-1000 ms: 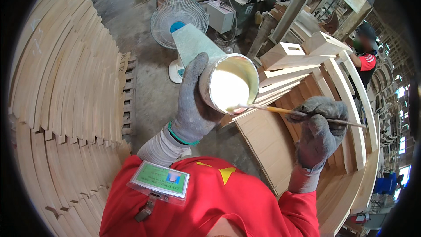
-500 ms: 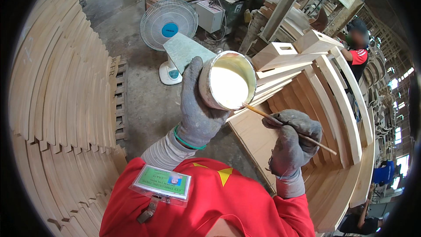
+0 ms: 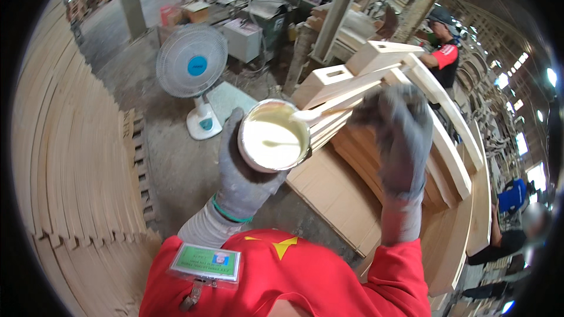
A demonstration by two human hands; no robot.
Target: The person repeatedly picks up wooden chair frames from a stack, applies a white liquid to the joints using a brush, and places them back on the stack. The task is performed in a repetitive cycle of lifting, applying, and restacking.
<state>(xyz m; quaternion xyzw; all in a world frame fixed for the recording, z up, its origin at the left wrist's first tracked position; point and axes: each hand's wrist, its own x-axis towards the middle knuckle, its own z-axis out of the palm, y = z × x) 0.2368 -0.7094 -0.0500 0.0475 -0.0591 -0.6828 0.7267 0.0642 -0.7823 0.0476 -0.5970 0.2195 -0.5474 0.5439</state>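
Hands gloved: left (image 3: 244, 179) grips a glue tin (image 3: 274, 136), right (image 3: 395, 135) pinches a stick (image 3: 329, 108) over it.

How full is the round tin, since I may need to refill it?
Nearly full: creamy white liquid fills the round tin close to its rim, held in the left hand.

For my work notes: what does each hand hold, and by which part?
The left hand holds a round can of pale glue by its side wall. The right hand holds a stick by its upper end.
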